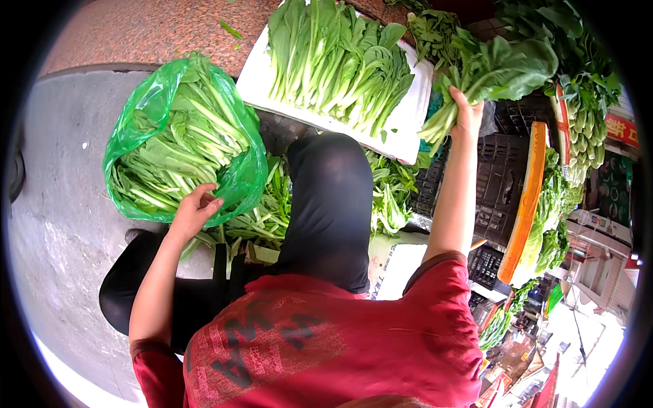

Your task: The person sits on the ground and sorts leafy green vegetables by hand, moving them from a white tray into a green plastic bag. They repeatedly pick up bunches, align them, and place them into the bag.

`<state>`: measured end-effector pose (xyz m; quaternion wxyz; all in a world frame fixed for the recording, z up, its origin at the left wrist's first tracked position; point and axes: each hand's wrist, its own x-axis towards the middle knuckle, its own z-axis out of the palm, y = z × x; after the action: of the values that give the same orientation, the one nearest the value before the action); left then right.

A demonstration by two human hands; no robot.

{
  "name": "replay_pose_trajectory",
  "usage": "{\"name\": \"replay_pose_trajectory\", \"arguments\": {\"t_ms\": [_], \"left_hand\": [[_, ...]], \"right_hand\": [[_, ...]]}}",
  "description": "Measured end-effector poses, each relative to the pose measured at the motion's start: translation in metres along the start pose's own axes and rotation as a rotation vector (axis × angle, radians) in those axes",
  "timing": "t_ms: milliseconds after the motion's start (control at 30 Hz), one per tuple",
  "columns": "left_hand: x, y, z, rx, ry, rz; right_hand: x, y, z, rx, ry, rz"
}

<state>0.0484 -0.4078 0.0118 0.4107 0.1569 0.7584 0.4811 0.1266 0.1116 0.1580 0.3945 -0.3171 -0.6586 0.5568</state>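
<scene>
My right hand (467, 115), stretched out to the right, grips a bunch of leafy greens (502, 71) around its pale stems. The broad leaves fan away toward the upper right. On the left, a green plastic bag (240, 188) stands with its mouth spread, full of long-stemmed greens (183, 148). My left hand (194, 211) is at the near rim of this bag, thumb and fingers apart, with nothing seen between them. Whether its fingertips touch the stems I cannot tell. Between the two hands, a white foam tray (255, 84) bears a row of leafy greens (336, 66) laid side by side.
Loose greens (265, 217) lie low around my knee (331, 173). Black plastic crates (492, 188) stand at the right, beside an orange-edged box (525, 204) of lettuce-like greens. A speckled stone ledge (153, 33) runs behind the bag, above grey concrete ground (61, 168).
</scene>
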Motion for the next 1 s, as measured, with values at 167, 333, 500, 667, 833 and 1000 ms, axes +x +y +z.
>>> {"name": "replay_pose_trajectory", "arguments": {"t_ms": [167, 333, 500, 667, 833, 1000], "left_hand": [[0.004, -0.024, -0.007, 0.029, 0.033, -0.088], [0.009, -0.022, -0.008, 0.098, 0.012, -0.11], [0.001, -0.027, -0.012, 0.413, 0.019, -0.075], [-0.002, -0.047, -0.01, 0.809, -0.229, -0.211], [-0.027, -0.064, -0.01, 0.666, -0.495, -0.314], [-0.029, -0.061, -0.018, 0.65, -0.492, -0.228]], "right_hand": [[0.002, 0.128, 0.034, -0.887, 0.109, 0.069], [0.005, 0.235, 0.053, -1.1, -0.014, 0.368], [0.032, 0.207, 0.04, -1.157, -0.164, 0.145], [0.009, 0.04, 0.134, -0.691, -0.611, -0.161], [-0.159, -0.024, 0.282, -0.555, -1.5, -0.164], [-0.287, 0.115, 0.316, -0.716, -1.755, 0.226]]}}
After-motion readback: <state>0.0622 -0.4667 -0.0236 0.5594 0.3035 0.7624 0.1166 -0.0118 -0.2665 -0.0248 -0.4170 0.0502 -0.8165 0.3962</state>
